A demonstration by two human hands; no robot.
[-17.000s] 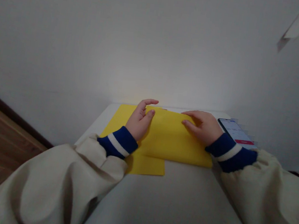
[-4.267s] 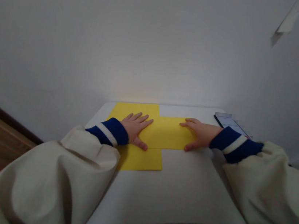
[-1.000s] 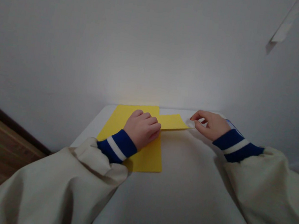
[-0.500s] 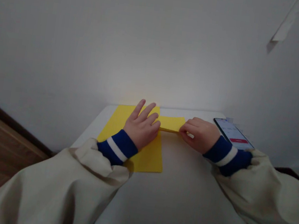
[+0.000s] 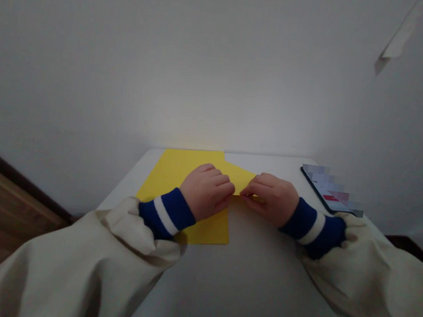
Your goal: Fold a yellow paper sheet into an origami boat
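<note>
A small piece of yellow paper [image 5: 238,175] is stretched between my two hands, its near edge pinched. My left hand [image 5: 207,192] is closed, with thumb and fingertips at the left part of that near edge. Close beside it, my right hand [image 5: 272,197] pinches the same edge further right between thumb and fingers. Under my left hand and wrist lies a larger yellow sheet [image 5: 173,166], flat on the white table [image 5: 251,273]. My fingers hide part of the small paper, so I cannot tell how it is folded.
A phone [image 5: 324,189] with a lit, partly blurred screen lies at the table's right edge, by my right sleeve. The table's far edge meets a pale wall [image 5: 223,66]. Brown wooden furniture [image 5: 1,214] stands at the left.
My left hand has curled its raised fingers in and moved slightly right and nearer me. My right hand has shifted left, so the hands are closer together. The small paper now slants.
</note>
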